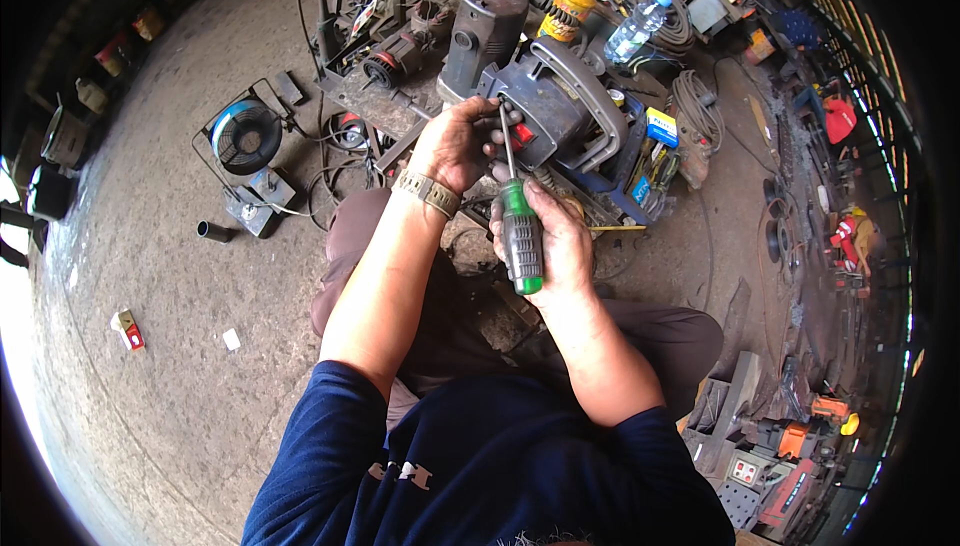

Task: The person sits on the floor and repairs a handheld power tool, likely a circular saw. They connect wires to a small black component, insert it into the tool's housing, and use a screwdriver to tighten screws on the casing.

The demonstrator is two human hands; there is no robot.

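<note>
Green-and-black screwdriver [521, 234], long steel shaft [509, 149] forward, slightly left, in my far-off curled right hand [561, 236], left hand [452, 146] pinch unclear.

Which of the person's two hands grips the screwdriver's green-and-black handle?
The right hand, its wrist bare; the left hand, with a band at its wrist, is near the far end of the screwdriver.

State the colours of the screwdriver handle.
Green and black; the screwdriver handle shows in the head view.
</note>
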